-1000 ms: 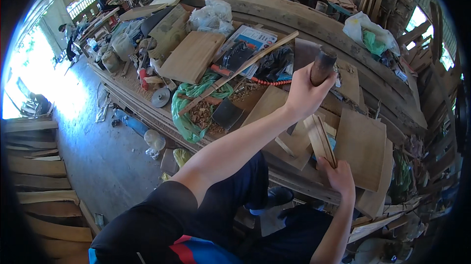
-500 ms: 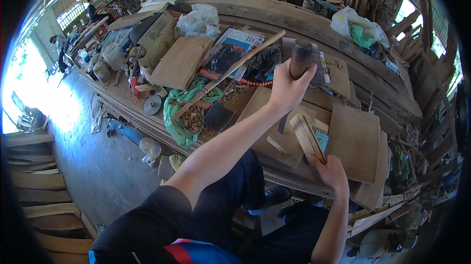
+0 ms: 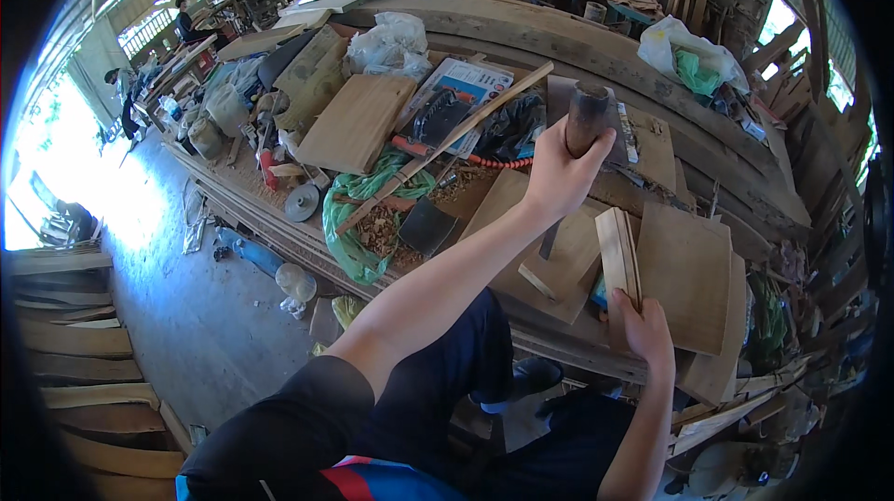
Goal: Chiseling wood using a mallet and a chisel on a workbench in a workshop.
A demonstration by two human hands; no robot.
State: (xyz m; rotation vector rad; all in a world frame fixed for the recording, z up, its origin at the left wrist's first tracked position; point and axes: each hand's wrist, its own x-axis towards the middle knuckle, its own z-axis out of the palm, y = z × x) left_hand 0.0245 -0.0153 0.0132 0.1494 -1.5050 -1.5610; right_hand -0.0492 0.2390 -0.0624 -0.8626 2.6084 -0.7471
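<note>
My left hand (image 3: 566, 166) is closed around the thick, dark round handle (image 3: 589, 108) of what looks like a chisel, held upright over the bench. A flat dark blade (image 3: 549, 240) shows below the fist. In my right hand (image 3: 645, 329) is a short light wood piece (image 3: 617, 250) with grooves along its length, gripped by its near end and tilted up. It stands apart from the tool. Beneath lie a thin board (image 3: 568, 282) with a small wood offcut (image 3: 537, 283) on it, and a wider board (image 3: 687, 268) to the right.
Left on the workbench are a green plastic bag (image 3: 340, 245) with shavings, a long wood strip (image 3: 466, 128), a flat board (image 3: 357, 122) and a grinding disc (image 3: 302, 202). Thick planks (image 3: 521, 35) lie behind. Two people (image 3: 189, 21) are in the far left background.
The wood piece in my right hand has swung from leaning left to nearly upright and moved a little right. My left hand keeps its grip. The whole view has shifted slightly.
</note>
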